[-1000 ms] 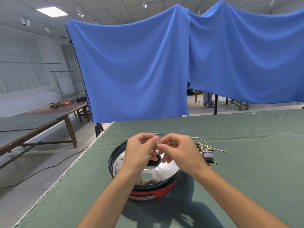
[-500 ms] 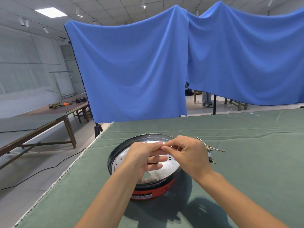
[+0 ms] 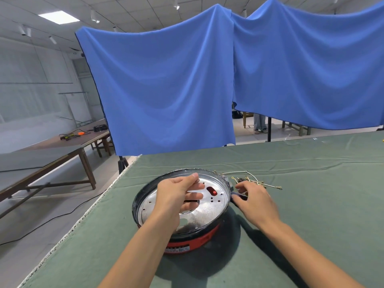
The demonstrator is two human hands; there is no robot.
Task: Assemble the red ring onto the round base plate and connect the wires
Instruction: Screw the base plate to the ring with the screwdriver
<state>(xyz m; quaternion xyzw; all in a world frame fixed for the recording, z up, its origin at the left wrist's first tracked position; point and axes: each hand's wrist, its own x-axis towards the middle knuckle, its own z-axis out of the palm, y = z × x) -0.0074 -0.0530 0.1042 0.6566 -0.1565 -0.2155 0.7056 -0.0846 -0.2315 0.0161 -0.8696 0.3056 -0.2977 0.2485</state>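
Note:
The round base plate [image 3: 209, 210], silver with small holes, sits inside a black rim on top of the red ring [image 3: 193, 244], near the table's left edge. A red part [image 3: 212, 191] shows through a slot in the plate. My left hand [image 3: 176, 198] hovers over the plate with fingers stretched out and the thumb lying on the index finger; nothing shows between them. My right hand [image 3: 254, 201] is at the plate's right rim. Its curled fingers and thumb close on a dark block at the near end of the wires [image 3: 257, 182], which lie with brass terminals on the cloth.
The work lies on a green cloth-covered table [image 3: 301, 215], whose left edge [image 3: 87, 213] runs close to the ring. Blue curtains [image 3: 166, 90] hang behind it. Wooden tables [image 3: 62, 150] with tools stand to the left, and cables cross the floor.
My hands, pinched together above the plate before, have parted. The right hand moved right and down to the wires beside the rim. The left hand stayed over the plate and spread its fingers.

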